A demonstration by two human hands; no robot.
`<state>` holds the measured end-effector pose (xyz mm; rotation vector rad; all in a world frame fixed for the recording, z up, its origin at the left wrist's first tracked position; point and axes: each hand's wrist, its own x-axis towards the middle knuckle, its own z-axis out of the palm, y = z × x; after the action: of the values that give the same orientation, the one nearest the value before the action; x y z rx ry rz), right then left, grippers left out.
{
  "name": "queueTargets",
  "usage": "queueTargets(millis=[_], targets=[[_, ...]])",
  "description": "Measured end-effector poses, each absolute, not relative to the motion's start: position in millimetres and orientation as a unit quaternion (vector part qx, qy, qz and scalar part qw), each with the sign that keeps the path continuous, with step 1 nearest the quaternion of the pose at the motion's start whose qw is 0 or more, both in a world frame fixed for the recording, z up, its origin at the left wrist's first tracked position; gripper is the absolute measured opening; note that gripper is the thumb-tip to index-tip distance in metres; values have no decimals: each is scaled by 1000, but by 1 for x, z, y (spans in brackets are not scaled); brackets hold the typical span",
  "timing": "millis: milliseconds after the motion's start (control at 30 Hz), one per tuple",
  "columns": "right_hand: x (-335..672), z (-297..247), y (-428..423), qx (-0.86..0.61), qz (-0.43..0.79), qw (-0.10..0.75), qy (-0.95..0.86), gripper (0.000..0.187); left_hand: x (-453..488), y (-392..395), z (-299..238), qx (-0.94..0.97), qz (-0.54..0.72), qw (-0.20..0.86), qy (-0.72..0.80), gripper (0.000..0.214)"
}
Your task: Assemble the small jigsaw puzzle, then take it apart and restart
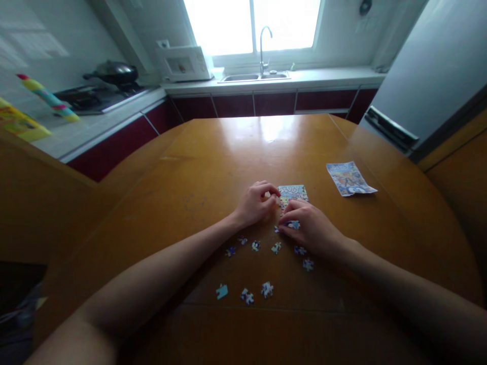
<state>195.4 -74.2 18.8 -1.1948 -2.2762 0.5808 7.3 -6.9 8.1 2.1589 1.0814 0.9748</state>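
Both hands are down on a glossy, orange-brown round wooden table (213,167), pretty much dead centre. The left hand (255,204) is loosely curled, fingertips bunched at the left edge of a small rectangular patch of joined-up colourful jigsaw pieces (293,191). Honestly can't tell if it's pinching anything. The right hand (309,227) sits just below that patch, fingers bent over a bluish knobbly piece (292,224) and touching it, but I can't tell whether it's actually gripped. A scatter of loose flat little pieces (266,289) with lobed edges lies nearer the person, each apart from the next. Well off to the right lies a flat printed sheet (350,178), a bit skewed. Behind is a pale countertop with a curved chrome tap (265,45).
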Motion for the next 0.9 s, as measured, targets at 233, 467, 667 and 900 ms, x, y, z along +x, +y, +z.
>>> queueTargets(millis=[233,467,667,900], targets=[[194,18,-76,-425,198,225,-854,4,8,-7,9,798,363,265,402,18],[196,23,-80,-432,221,202,-851,4,8,-6,6,795,361,263,409,19],[199,24,-77,-424,240,209,-848,4,7,-6,7,797,359,263,407,19],[206,26,-64,-457,300,274,-791,12,6,-5,5,799,353,264,410,18]])
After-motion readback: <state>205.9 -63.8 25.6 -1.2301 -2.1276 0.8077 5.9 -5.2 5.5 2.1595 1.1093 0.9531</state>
